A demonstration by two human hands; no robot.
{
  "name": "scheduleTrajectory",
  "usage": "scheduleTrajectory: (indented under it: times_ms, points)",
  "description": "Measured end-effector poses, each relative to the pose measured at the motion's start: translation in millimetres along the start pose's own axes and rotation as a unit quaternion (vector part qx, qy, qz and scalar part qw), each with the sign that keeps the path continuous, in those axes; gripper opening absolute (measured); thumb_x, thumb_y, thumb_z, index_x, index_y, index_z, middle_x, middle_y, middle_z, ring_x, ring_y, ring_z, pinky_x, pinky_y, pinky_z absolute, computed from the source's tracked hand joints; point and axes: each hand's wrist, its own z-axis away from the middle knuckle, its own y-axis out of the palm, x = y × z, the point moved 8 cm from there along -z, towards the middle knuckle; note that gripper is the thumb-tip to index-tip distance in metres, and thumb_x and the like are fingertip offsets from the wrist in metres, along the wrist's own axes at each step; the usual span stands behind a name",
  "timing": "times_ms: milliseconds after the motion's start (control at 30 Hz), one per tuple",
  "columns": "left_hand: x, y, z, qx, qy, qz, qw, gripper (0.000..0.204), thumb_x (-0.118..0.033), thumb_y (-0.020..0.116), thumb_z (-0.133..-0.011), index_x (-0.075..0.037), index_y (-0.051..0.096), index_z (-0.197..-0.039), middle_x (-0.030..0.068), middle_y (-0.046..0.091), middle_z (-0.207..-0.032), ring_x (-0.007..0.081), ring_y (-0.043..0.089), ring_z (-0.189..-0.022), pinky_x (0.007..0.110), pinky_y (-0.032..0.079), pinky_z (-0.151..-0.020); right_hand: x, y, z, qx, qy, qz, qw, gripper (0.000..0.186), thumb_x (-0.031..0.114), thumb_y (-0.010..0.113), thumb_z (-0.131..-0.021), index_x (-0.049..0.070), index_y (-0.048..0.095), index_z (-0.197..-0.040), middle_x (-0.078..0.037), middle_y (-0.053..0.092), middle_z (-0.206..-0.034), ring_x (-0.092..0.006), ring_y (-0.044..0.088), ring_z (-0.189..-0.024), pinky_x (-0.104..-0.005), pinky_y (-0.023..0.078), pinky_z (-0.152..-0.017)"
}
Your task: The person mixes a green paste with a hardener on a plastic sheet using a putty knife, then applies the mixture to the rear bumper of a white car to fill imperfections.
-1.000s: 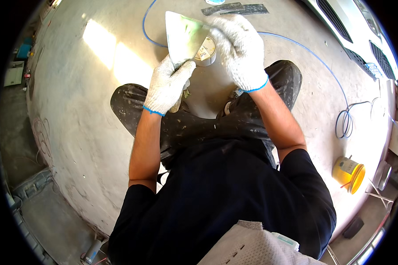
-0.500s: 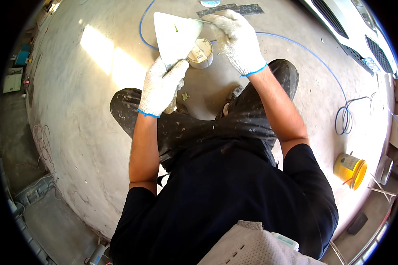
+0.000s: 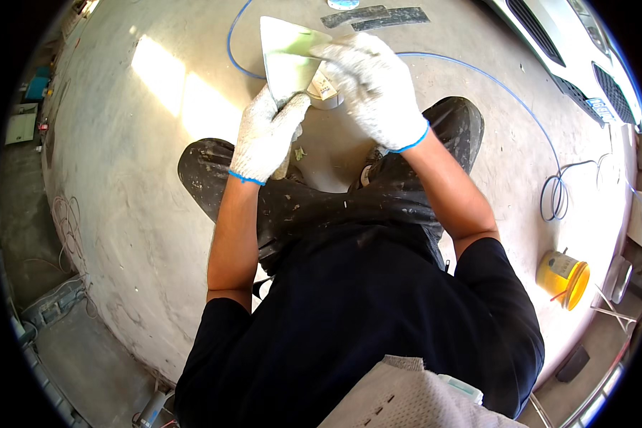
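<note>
A pale concrete floor (image 3: 143, 235) spreads across the scene, with bright patches of sunlight on its far left. Over its near part the person sits in a black shirt (image 3: 357, 307) and dark trousers (image 3: 321, 214) spotted with pale flecks, knees apart. At the far right stands the front end of a white car (image 3: 535, 32). A blue hose (image 3: 488, 77) crosses the floor beyond the hands, bending down the right side to a loose coil. Near that coil, on the right, a yellow bucket (image 3: 558, 277) lies tilted, its mouth turned toward the near right.

Both hands wear whitish knit gloves with blue cuffs. The right hand (image 3: 378, 89) reaches over the right edge of a plate, fingers bent and drawn together — whether they grip anything I cannot tell, as they are slightly blurred. The left hand (image 3: 267, 135) pinches the near corner of that whitish plate (image 3: 284, 53) between thumb and fingers, holding it raised off the floor; pale green shows on its surface.

Two dark strips (image 3: 392, 19) lie on the floor farther off. Between the hands, partly hidden, a round tin (image 3: 328, 102) stands beyond the knees. A small greenish scrap (image 3: 299, 153) lies just beside the left hand in view.
</note>
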Motion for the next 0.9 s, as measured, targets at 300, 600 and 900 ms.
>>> scheduleTrajectory:
  times_ms: [300, 600, 900]
  points:
    - [0.6, 3.0, 1.3, 0.014, -0.001, 0.001, 1.000, 0.018, -0.017, 0.067, -0.098, -0.003, 0.064, -0.110, -0.0020, 0.057, -0.077, 0.0071, 0.052, -0.062, 0.024, 0.043, -0.055, -8.4, -8.0, -2.9, -0.014, 0.018, 0.004, 1.000, 0.027, 0.002, 0.069, -0.083, 0.005, 0.074, -0.109, -0.013, 0.065, -0.094, -0.0325, 0.061, -0.089, -0.0395, 0.052, -0.079]
    - [7.2, 3.9, 4.2, 0.020, -0.019, 0.019, 0.999, 0.019, -0.014, 0.066, -0.098, -0.002, 0.063, -0.113, -0.0007, 0.057, -0.079, 0.0075, 0.052, -0.064, 0.024, 0.044, -0.057, -5.4, -10.4, -10.9, 0.001, -0.008, -0.017, 1.000, 0.025, 0.004, 0.069, -0.086, 0.008, 0.074, -0.111, -0.012, 0.067, -0.095, -0.0328, 0.063, -0.090, -0.0392, 0.054, -0.083]
    - [2.8, -2.4, -0.1, 0.007, 0.065, 0.052, 0.996, 0.035, -0.009, 0.066, -0.098, 0.002, 0.057, -0.130, 0.0001, 0.059, -0.089, 0.0080, 0.055, -0.074, 0.025, 0.050, -0.068, -62.9, -14.5, 5.7, -0.067, 0.065, 0.058, 0.994, 0.017, 0.006, 0.067, -0.092, 0.003, 0.073, -0.107, -0.011, 0.071, -0.094, -0.0285, 0.068, -0.083, -0.0368, 0.056, -0.077]
